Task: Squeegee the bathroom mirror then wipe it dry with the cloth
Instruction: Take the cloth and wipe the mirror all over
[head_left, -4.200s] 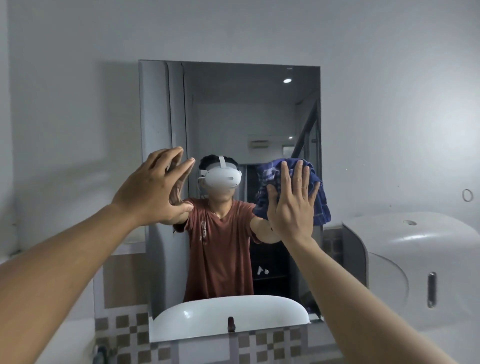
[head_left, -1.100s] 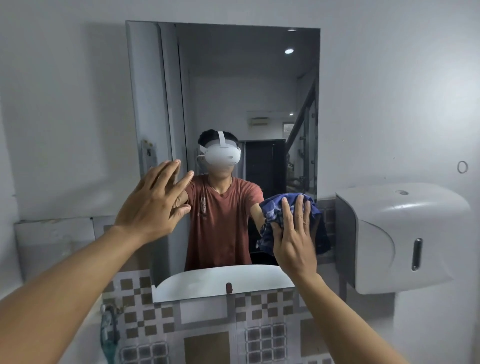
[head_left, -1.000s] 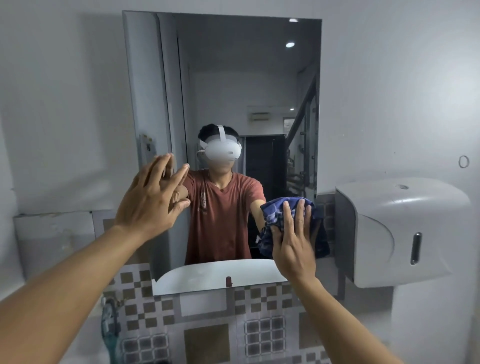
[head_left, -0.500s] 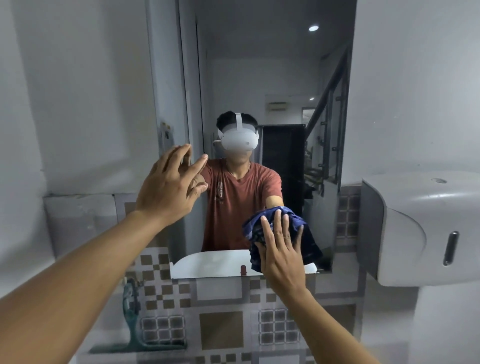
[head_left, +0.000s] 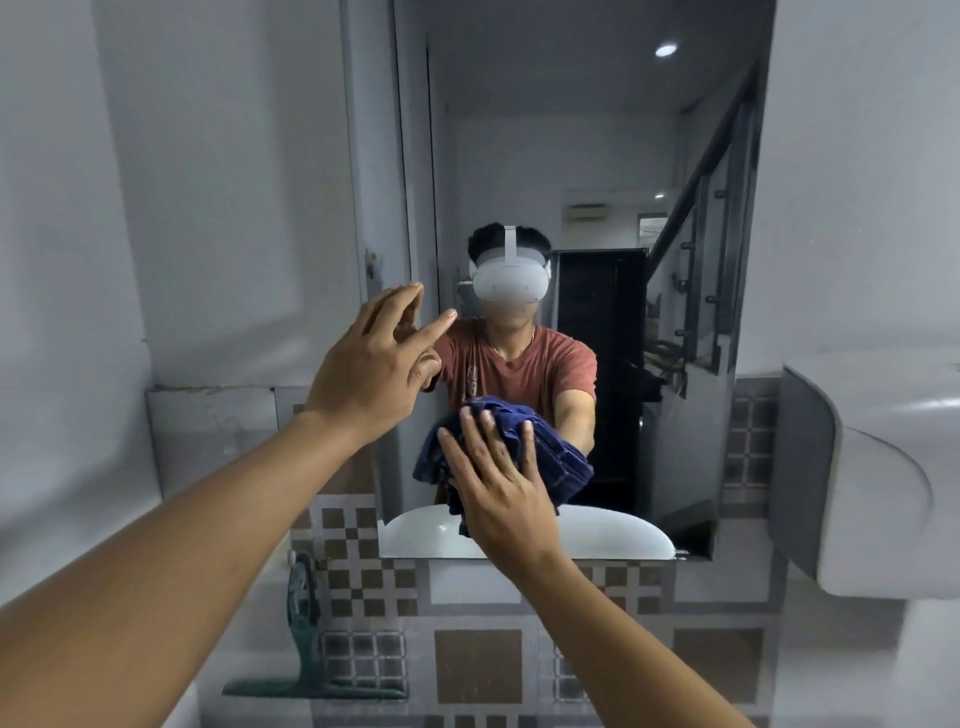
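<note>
The wall mirror (head_left: 571, 156) fills the upper middle of the view. My right hand (head_left: 501, 486) presses a crumpled dark blue cloth (head_left: 563, 457) flat against the glass near the mirror's lower edge, fingers straight. Raised at the mirror's left side, my left hand (head_left: 376, 371) holds nothing, its fingers spread and partly bent close to the glass. A green squeegee (head_left: 306, 660) stands below on the left, blade down, leaning against the tiled wall.
A white paper dispenser (head_left: 872, 478) juts from the wall right of the mirror. Brown and grey checked tiles (head_left: 478, 665) cover the wall under the mirror. A person with a white headset and a white basin are reflected in the glass.
My right hand has carried the cloth down the mirror's right side and then left along its lower edge. The view has dropped and shifted, bringing the squeegee into sight. My left hand stays raised.
</note>
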